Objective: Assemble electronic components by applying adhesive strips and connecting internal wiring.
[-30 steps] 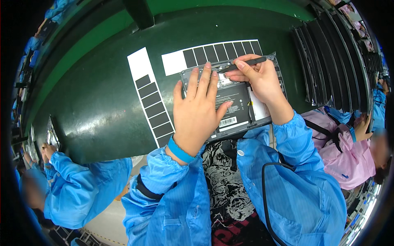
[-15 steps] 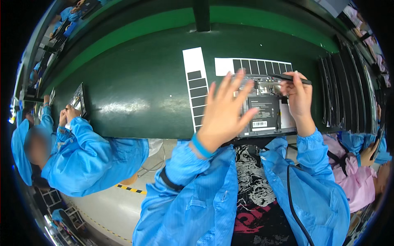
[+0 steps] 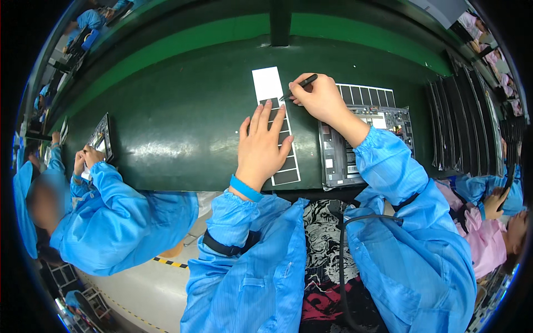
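My left hand (image 3: 260, 145) lies flat with its fingers spread on a white sheet of black rectangular stickers (image 3: 287, 176), holding nothing. My right hand (image 3: 325, 99) is closed round slim black tweezers (image 3: 307, 81). Their points touch or hover just over the sheet's edge, beside the topmost black sticker; which of the two I cannot tell. To the right is an opened laptop base (image 3: 327, 145), its circuit board and battery exposed. My right forearm and sleeve hide part of it.
A second white sheet of black stickers (image 3: 376, 95) lies behind the laptop base. Several black panels (image 3: 463, 119) stand upright in a row at the right. On the left, a co-worker in a blue smock (image 3: 119, 213) handles another laptop part (image 3: 101, 139). A dark post (image 3: 280, 25) rises at the back.
My left hand has moved left from over the laptop base onto the sticker sheet. My right hand, with the tweezers, has gone left and away from the laptop base to the sheet's upper end.
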Motion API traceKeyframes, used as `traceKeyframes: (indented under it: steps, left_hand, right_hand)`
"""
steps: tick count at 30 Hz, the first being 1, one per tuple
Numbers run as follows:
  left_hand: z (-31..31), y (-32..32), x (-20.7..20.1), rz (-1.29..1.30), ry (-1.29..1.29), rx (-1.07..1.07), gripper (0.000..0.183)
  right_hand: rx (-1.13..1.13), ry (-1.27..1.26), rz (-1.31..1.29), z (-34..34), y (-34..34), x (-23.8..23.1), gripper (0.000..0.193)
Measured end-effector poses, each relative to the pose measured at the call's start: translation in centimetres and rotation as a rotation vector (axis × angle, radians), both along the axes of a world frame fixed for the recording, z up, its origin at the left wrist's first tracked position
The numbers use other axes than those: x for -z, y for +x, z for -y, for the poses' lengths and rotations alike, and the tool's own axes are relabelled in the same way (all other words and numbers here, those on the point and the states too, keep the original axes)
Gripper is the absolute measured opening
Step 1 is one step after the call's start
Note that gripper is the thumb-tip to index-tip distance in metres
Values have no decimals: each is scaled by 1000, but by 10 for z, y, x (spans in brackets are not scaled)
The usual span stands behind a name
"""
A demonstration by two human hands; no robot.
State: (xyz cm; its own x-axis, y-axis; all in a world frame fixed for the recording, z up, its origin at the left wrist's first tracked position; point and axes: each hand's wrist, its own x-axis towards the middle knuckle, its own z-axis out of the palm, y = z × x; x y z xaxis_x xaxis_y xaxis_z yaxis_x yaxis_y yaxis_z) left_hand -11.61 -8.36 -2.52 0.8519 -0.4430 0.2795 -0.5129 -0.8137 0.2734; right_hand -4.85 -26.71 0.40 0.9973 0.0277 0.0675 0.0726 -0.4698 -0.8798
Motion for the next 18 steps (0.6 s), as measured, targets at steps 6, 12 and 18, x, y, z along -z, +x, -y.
traceKeyframes:
  steps: [6,12,18]
  left_hand:
    - [0,1,3,33,6,12,56]
    - [4,0,-1,35,25,-10,55]
    - [5,-2,0,34,58,-36,57]
  right_hand:
    - [-4,-2,-28,-3,-3,-3,24]
    - [-6,-100,15,-7,-6,-1,23]
    - [30,12,112,-7,-8,5,24]
